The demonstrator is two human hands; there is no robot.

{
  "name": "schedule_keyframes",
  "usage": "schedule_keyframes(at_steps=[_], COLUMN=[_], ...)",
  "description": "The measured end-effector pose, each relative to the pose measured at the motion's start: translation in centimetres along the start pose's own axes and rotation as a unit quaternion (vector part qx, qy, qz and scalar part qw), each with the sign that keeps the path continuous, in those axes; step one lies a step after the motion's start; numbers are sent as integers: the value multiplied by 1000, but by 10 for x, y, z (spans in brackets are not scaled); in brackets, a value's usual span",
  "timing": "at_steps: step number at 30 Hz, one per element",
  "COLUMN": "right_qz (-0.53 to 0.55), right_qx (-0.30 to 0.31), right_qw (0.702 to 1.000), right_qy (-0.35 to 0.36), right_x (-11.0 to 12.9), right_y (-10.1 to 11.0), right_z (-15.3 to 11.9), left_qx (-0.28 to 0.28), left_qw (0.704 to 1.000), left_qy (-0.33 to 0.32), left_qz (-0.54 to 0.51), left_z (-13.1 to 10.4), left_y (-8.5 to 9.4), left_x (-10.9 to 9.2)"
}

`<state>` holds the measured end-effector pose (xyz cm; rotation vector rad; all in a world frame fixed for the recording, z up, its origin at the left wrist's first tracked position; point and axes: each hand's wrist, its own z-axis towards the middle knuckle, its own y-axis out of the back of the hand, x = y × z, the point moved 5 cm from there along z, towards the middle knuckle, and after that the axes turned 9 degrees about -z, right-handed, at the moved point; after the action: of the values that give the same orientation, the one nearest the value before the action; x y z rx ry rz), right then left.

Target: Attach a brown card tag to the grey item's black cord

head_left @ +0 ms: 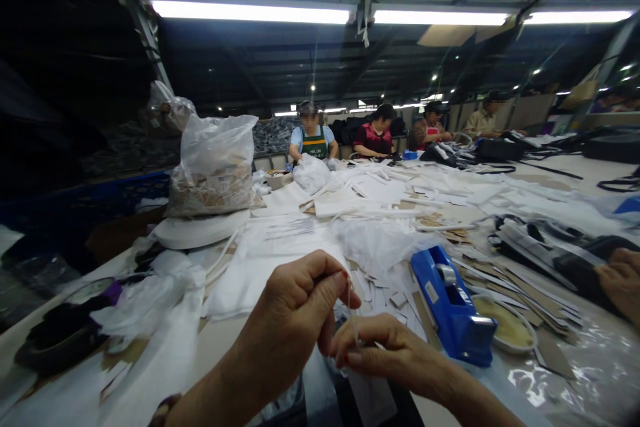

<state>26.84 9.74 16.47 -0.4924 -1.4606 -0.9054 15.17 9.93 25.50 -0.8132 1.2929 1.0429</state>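
My left hand (300, 310) is raised over the near edge of the table, thumb and forefinger pinched on a thin white string (354, 310). Just below and to the right, my right hand (390, 353) has its fingers closed around the lower part of that string. A pale, translucent rectangular tag (373, 400) hangs beneath the right hand; whether the string passes through it I cannot tell. Under both hands lies a black item (407, 410), partly covered by clear plastic and mostly hidden.
A blue tape dispenser (450, 307) stands close to my right hand, beside a bowl of yellowish paste (505, 327). White sheets (280, 247) spread ahead. On the left sits a full plastic bag (213, 167). Another person's hand (620, 283) rests on a black bag at right; several co-workers sit beyond.
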Motion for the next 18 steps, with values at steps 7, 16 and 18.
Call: schedule_keyframes(at_steps=[7, 16, 18], right_qz=[146, 105, -18], right_qx=[-56, -148, -157], right_qw=[986, 980, 982], right_qy=[51, -85, -104], right_x=[22, -7, -11], right_y=[21, 41, 53], right_z=[14, 38, 43], left_qx=[7, -94, -134], left_qw=[1000, 994, 988], left_qy=[2, 38, 71], left_qz=[-1, 46, -8], left_z=[10, 30, 34], left_y=[2, 30, 34], left_x=[10, 56, 82])
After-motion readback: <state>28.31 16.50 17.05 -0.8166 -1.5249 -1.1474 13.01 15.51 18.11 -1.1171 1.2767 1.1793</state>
